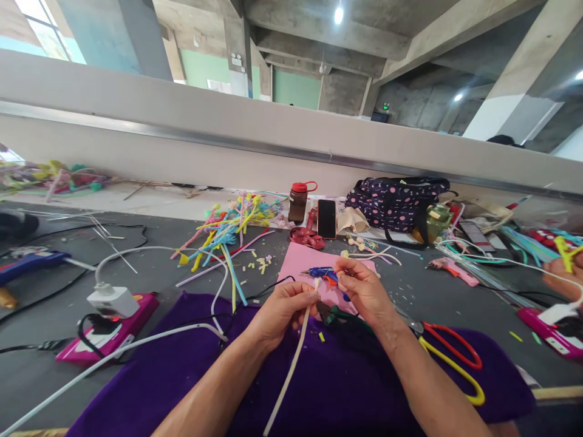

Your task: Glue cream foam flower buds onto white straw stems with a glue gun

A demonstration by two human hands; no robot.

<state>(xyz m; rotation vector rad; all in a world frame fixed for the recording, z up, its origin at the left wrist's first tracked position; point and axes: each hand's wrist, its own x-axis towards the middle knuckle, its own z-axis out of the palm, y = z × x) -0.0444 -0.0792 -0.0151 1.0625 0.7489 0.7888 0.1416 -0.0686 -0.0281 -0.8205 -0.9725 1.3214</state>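
My left hand point(291, 306) is closed, pinching a long cream pipe cleaner point(294, 364) near its upper end. The stem hangs down toward me, and a small whitish tip point(317, 283) shows above the fingers. Just to the right, my right hand point(362, 288) has thumb and fingertips pressed together; what they hold, if anything, is too small to make out. Behind both hands, a blue glue gun point(321, 272) with an orange part lies over a pink sheet point(296, 260). Under my forearms spreads a dark purple cloth point(200, 376).
Red-and-yellow-handled scissors point(455, 346) lie at right. Left are a magenta power strip point(141, 312) with a white charger point(113, 301) and cables. Coloured pipe cleaners point(223, 233), a bottle point(298, 203), a phone point(327, 218) and a patterned bag point(396, 203) stand behind. Another person's hand point(562, 276) is far right.
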